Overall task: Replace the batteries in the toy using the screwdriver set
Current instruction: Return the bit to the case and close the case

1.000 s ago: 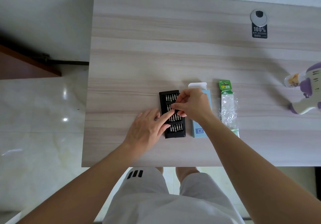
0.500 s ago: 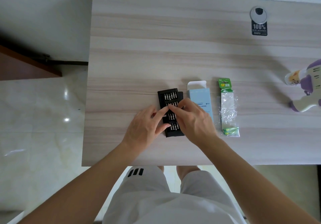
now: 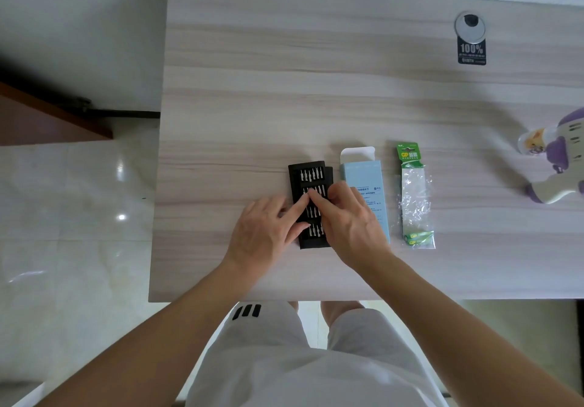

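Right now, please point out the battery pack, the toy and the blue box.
battery pack [image 3: 416, 198]: head view, clear plastic middle.
toy [image 3: 557, 153]: head view, purple middle part.
blue box [image 3: 366, 176]: head view, printed top face.

toy [image 3: 556, 166]: cut by right edge | bit tray [image 3: 311, 172]: 3 lower rows apparently part-covered

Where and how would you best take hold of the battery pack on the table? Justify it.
Probably pinch the battery pack across its narrow width at the near end, where the green batteries sit, coming from above. It lies flat, and the middle is only loose clear film.
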### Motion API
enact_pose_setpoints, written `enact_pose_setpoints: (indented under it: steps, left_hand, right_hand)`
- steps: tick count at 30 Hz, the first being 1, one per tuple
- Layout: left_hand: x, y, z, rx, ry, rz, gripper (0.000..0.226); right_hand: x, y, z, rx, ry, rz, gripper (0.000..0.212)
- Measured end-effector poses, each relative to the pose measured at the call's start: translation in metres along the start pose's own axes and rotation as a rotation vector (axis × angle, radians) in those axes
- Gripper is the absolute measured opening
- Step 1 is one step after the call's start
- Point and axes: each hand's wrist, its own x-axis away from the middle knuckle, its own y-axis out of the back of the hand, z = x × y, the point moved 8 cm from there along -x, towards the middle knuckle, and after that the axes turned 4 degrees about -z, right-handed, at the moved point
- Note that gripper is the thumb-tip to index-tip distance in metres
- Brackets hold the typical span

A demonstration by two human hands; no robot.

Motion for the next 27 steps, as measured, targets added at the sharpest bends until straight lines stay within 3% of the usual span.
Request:
enact_pose_setpoints:
  steps: [5, 27]
  left_hand:
    - [0.005, 0.001, -0.004, 0.043, 0.024, -0.019, 0.043]
    - [-0.001, -0.002, -0.002, 0.181, 0.101, -0.023, 0.034]
  right_hand:
    - [0.012, 0.005, 0.005, 0.093, 0.096, -0.009, 0.037]
    - [0.003, 0.016, 0.011, 0.158, 0.004, -0.093, 0.014]
